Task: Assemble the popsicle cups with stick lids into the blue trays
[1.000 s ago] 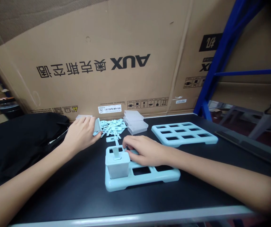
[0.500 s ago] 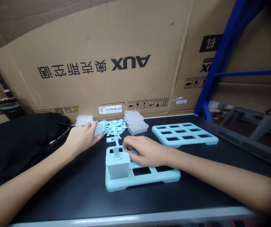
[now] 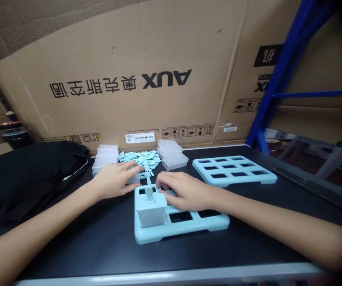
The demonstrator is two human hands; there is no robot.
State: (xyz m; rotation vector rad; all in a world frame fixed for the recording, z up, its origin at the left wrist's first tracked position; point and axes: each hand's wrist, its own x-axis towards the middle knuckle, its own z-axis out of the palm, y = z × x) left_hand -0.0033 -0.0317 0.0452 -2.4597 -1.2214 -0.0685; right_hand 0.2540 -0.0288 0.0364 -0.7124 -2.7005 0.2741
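1. Nearest on the black table [image 3: 105, 250] is a light blue rack [image 3: 185, 227]; a lidded box [image 3: 152, 217] stands upright in its front left opening.
2. The right hand [image 3: 187, 190] rests over this rack with curled fingers; I cannot tell if they hold something.
3. The left hand [image 3: 113, 180], beyond the rack's left corner, has thumb and fingers closed around a small translucent box [image 3: 133, 178].
4. Farther are a second rack [image 3: 239, 181] at right, and a heap of blue pieces [image 3: 141, 158] between translucent boxes.
5. Behind stands a large carton [image 3: 99, 47].

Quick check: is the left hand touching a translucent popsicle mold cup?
Touching: the head view shows the left hand with a translucent popsicle mold cup held between its thumb below and fingers above.
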